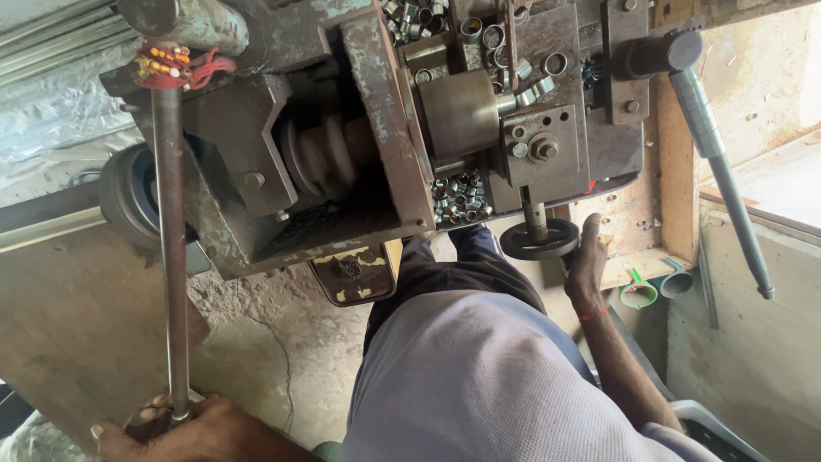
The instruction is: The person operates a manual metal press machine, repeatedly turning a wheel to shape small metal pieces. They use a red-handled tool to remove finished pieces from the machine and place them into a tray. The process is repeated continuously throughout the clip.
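A grey shirt [487,385] fills the bottom of the view, closest of all. At lower left the left hand [184,428] has its fingers [150,413] clamped round the end of a long, dull steel lever [171,257], which runs straight up to a worn metal machine [342,111] with flaking green paint; red thread and beads [175,67] are tied at the lever's top. The machine shows a ribbed pulley [321,158], a smooth drum [462,111] and heaps of small metal rings [460,198]. Below it lie a rough concrete floor [256,342] and a board. At right, the right hand [586,261] rests against a small black handwheel [539,239], fingers together and pointing upward, arm stretched forward. Further right, a grey handle [723,171] slants down beside a pale wall [753,359].
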